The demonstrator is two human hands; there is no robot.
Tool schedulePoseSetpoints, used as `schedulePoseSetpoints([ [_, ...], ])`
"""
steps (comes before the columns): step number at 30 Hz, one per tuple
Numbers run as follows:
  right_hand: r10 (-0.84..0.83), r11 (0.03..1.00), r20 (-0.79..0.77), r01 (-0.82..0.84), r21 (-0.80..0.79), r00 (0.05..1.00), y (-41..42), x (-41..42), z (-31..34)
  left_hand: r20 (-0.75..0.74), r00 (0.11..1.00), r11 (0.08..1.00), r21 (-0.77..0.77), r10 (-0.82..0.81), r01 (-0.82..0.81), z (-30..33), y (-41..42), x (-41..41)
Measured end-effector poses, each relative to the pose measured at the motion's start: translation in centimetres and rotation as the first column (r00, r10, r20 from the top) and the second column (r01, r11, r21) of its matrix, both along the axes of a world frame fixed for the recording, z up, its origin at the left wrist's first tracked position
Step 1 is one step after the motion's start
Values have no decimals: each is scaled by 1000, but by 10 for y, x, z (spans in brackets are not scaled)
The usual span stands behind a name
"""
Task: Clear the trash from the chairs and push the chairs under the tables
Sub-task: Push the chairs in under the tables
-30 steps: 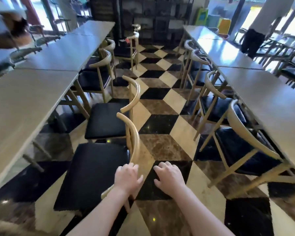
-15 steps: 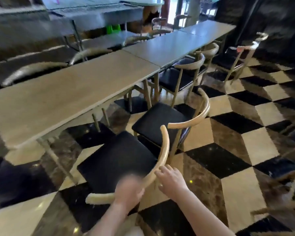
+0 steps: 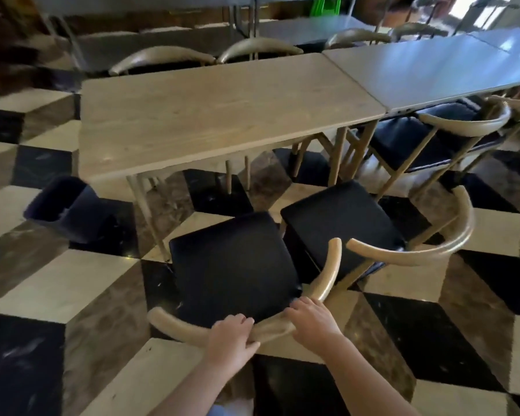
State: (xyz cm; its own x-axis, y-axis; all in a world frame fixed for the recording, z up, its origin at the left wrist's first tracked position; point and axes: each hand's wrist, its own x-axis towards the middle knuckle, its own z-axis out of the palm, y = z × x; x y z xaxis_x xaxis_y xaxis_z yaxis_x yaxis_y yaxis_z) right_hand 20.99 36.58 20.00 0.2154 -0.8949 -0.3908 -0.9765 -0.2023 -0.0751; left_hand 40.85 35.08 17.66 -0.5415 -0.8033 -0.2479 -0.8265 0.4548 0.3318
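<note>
A wooden chair with a black seat [image 3: 231, 265] stands in front of me, facing a light wooden table [image 3: 216, 115]. My left hand [image 3: 231, 340] and my right hand [image 3: 311, 324] both grip its curved backrest at the middle. The seat is bare and its front edge sits short of the table's edge. A second chair of the same kind [image 3: 342, 217] stands just to the right, its seat also out from under the table. I see no trash on either seat.
A dark bin [image 3: 69, 208] stands on the checkered floor left of the table leg. A third chair [image 3: 427, 136] sits at the grey table [image 3: 433, 70] to the right. More chair backs show behind the table.
My view has swung left to face the table squarely. My left hand, blurred in motion before, now grips the backrest beside my right hand. The chair has turned toward the table.
</note>
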Motion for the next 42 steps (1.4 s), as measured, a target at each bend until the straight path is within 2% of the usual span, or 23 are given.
schedulePoseSetpoints([
  [6,126,992,62,-126,-11,990,-12,-23,-8,11,991,990,31,135,-135,-16,9,-2],
  [10,253,967,46,-251,-35,966,-21,-34,-8,19,956,956,19,292,-293,-12,18,-11],
  [13,276,961,62,-272,-57,959,-26,-36,-7,-21,920,920,30,392,-391,-12,20,-15],
  [19,257,966,98,-252,-64,961,-54,-33,-7,73,926,927,-87,371,-365,-5,-9,-16],
  [21,253,967,106,-247,-69,962,-70,-29,-8,83,914,917,-77,396,-390,-6,-24,-11],
  [33,299,950,104,-286,-124,949,-217,6,-20,5,926,907,-204,377,-368,-8,-165,27],
  [36,303,951,99,-294,-93,948,-260,16,-20,-18,927,904,-216,374,-369,-10,-207,38],
  [42,264,959,91,-251,-128,960,-334,41,-21,-35,919,893,-223,393,-390,-13,-284,62],
])
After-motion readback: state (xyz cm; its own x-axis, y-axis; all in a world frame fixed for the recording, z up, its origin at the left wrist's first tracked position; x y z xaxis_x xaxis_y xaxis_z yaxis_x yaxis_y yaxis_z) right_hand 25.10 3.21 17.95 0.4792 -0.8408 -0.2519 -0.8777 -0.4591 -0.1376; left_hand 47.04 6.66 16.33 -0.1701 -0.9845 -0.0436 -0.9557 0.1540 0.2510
